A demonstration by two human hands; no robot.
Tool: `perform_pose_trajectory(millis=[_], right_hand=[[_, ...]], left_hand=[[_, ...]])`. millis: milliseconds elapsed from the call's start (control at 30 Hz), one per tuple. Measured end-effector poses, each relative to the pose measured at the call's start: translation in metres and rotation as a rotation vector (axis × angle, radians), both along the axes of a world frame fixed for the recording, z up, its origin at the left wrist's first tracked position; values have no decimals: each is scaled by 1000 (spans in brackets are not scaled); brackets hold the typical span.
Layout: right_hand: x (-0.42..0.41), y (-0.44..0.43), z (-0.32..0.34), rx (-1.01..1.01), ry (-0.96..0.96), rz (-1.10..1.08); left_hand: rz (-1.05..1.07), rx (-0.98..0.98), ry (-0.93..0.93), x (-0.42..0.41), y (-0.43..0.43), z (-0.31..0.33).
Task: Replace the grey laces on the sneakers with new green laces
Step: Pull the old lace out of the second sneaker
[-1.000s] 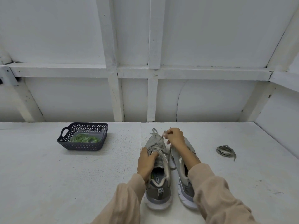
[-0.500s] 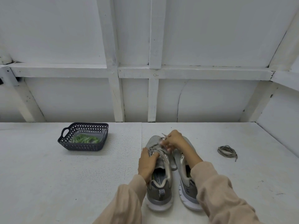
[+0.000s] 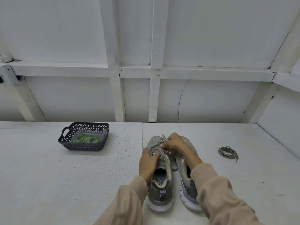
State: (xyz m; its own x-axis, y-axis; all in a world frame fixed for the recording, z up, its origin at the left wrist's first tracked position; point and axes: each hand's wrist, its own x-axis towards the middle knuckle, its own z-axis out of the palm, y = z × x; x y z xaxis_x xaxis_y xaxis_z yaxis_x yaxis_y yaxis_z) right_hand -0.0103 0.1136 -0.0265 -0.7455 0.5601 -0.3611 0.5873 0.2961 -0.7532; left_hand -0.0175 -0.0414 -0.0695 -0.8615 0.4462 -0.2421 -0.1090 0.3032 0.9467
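Note:
Two grey sneakers stand side by side on the white table, heels toward me. The left sneaker (image 3: 159,189) still carries its grey lace (image 3: 162,149). My left hand (image 3: 147,161) grips that sneaker's left side near the eyelets. My right hand (image 3: 172,142) is over its toe end and pinches the grey lace with curled fingers. The right sneaker (image 3: 189,187) lies partly under my right forearm, and no lace shows on it. A loose grey lace (image 3: 228,152) is coiled on the table to the right. Green laces (image 3: 85,138) lie in a dark basket (image 3: 71,146) at the left.
The white table (image 3: 65,184) runs back to a white panelled wall (image 3: 146,62) with posts and a ledge. A white side wall closes the right edge. My beige sleeves (image 3: 227,200) fill the lower middle of the view.
My right hand has come down from the toe tip toward the eyelets, still on the grey lace. My left hand stays on the left sneaker.

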Motion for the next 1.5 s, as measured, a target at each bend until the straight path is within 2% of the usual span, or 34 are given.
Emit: perform_pose_trajectory(millis=[67,200,267,367,400,467,567,633,800,867,967,1000,1033,1133,1200,1267,1367,1433,1500], right_hand=[[-1,1,-5,-20,74,-43],[-5,6,-5,117,406,-326],[-4,5,-2,87,355,-268],[5,-1,1,11,92,-34],[6,-2,1,-10,58,8],[2,0,-3,-49,124,-43],[-4,5,-7,20,395,-328],[-5,9,-7,40,460,-377],[1,6,-9,-46,37,-3],[-2,8,-11,-17,90,-50],[-6,13,-8,60,348,-322],[-6,14,-6,58,385,-354],[-6,14,-5,42,367,-319],[1,5,-1,-6,118,-53],[4,2,-2,-40,31,29],[1,4,-7,-69,136,-79],[-1,11,-8,3,373,-351],[2,8,-6,-44,346,-298],[7,3,-4,-69,169,-99]], left_hand=[[-2,-2,1,0,0,0],[-4,5,-2,0,-1,0],[-4,2,2,0,-1,0],[-8,0,10,1,0,2],[-8,-5,12,1,0,3],[-6,-13,18,1,-1,4],[-10,-23,19,0,-2,2],[-9,-23,16,0,-2,1],[-13,-29,20,1,0,3],[-11,-29,21,1,0,3],[-12,-19,18,1,-1,2],[-12,-16,19,1,-1,2],[-11,-15,20,1,-1,3],[-10,-12,18,2,-1,5],[-10,-13,15,3,-1,6],[-11,-8,13,3,-2,7],[-13,-9,10,3,-1,6],[-4,-4,11,3,-1,6],[5,8,13,3,-1,6]])
